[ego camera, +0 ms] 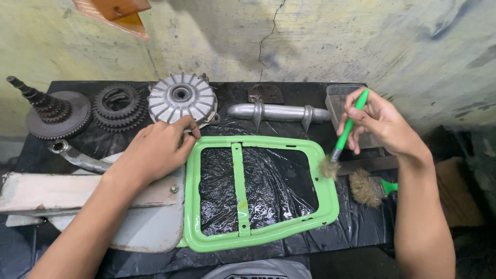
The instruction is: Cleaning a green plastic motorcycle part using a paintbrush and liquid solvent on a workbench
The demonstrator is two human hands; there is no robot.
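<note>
The left hand (157,150) rests palm down, fingers loosely curled, on the top left corner of the green metal frame (258,194), which lies flat on the black sheet (268,181) covering the table. The right hand (380,124) pinches the green-handled brush (343,137), bristles touching the frame's right rail. Good work here likely means short, light strokes along the rail while the left hand pins the frame. A second brush (369,188) lies just beside the frame

Cracked, stained wall (289,41) behind bench (310,88)
</note>
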